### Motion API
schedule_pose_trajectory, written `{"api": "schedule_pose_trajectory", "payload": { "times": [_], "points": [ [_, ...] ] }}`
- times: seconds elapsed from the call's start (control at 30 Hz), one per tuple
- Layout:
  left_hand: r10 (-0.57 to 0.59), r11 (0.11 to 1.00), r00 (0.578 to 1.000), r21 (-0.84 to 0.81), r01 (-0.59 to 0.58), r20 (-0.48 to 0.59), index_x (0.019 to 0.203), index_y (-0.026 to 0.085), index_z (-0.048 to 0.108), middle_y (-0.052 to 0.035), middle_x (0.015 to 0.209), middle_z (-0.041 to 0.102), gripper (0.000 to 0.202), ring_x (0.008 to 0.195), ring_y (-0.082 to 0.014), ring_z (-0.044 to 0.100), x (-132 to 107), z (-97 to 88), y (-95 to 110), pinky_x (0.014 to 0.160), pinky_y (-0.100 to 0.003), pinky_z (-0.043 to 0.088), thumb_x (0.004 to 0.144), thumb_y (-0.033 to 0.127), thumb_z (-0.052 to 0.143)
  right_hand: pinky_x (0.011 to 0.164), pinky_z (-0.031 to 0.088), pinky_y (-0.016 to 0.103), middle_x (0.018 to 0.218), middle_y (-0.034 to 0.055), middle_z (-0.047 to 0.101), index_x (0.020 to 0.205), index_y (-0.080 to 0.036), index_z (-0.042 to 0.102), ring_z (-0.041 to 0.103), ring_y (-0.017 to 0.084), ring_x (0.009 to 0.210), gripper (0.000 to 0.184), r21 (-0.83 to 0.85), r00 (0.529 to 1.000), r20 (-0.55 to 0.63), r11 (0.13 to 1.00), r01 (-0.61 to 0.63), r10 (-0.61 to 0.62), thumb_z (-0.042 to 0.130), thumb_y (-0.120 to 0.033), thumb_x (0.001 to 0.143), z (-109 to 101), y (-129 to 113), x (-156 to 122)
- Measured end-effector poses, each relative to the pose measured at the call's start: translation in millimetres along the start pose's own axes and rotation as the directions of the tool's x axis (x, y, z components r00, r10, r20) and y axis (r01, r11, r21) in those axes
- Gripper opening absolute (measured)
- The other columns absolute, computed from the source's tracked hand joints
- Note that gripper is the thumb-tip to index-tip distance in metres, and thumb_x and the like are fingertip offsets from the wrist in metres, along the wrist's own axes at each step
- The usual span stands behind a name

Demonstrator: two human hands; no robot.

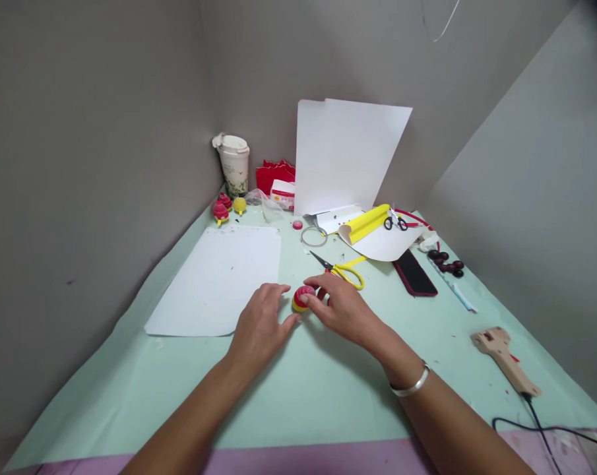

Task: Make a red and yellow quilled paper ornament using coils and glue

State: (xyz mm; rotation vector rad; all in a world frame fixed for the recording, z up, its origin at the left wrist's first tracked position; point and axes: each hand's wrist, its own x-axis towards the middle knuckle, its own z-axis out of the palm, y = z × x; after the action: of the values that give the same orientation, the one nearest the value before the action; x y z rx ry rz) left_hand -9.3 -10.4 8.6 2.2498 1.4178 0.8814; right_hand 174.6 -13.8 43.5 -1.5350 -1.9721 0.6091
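A small round red and yellow paper ornament (303,298) rests on the pale green table cover (298,389) in the middle. My left hand (262,322) lies beside it on the left, fingers stretched and thumb touching its lower side. My right hand (342,305) comes from the right with fingertips pinching the ornament's top and right side. A silver bangle (411,384) circles my right wrist. Yellow-handled scissors (344,269) lie just behind my right hand.
A white sheet (216,277) lies left of the hands. At the back stand a lidded cup (235,165), several small paper ornaments (226,208), red paper, an upright white card (345,155), a yellow roll and small black scissors. A phone (415,272), dark beads and a glue gun (504,359) lie right.
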Motion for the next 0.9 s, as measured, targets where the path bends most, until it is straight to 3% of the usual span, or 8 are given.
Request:
{"api": "schedule_pose_trajectory", "payload": {
  "times": [0.53,0.67,0.9],
  "points": [
    [0.006,1.0,1.0,-0.011,-0.006,-0.013,0.115,0.022,0.058,-0.0076,0.11,0.064,0.035,0.102,-0.0259,0.063,0.6,0.6,-1.0,0.083,-0.04,0.053,0.08,0.024,0.064,0.066,0.037,0.027,0.084,0.0034,0.064,0.082,-0.02,0.065,0.054,0.015,0.07,0.015,-0.148,0.998,0.064,0.988,0.034,-0.024,0.055,-0.029,0.09,-3.0,-6.0,6.6],
    [0.005,1.0,1.0,-0.008,-0.005,-0.009,0.114,0.022,0.058,-0.0078,0.11,0.065,0.034,0.102,-0.026,0.063,0.4,1.0,-1.7,0.082,-0.04,0.053,0.08,0.024,0.064,0.07,0.04,0.028,0.091,0.0049,0.067,0.092,-0.021,0.068,0.058,0.017,0.077,0.015,-0.124,0.999,0.052,0.992,0.023,-0.016,0.057,-0.031,0.09,-2.0,-3.9,6.4],
    [0.003,1.0,1.0,-0.016,-0.003,-0.007,0.114,0.021,0.058,-0.0072,0.11,0.064,0.033,0.103,-0.0259,0.062,-0.1,2.4,-2.2,0.084,-0.041,0.053,0.082,0.026,0.063,0.077,0.045,0.032,0.105,0.0077,0.069,0.116,-0.02,0.065,0.063,0.021,0.091,0.032,-0.073,0.999,0.051,0.997,0.019,-0.015,0.061,-0.035,0.088,0.5,1.3,2.5]
  ]
}}
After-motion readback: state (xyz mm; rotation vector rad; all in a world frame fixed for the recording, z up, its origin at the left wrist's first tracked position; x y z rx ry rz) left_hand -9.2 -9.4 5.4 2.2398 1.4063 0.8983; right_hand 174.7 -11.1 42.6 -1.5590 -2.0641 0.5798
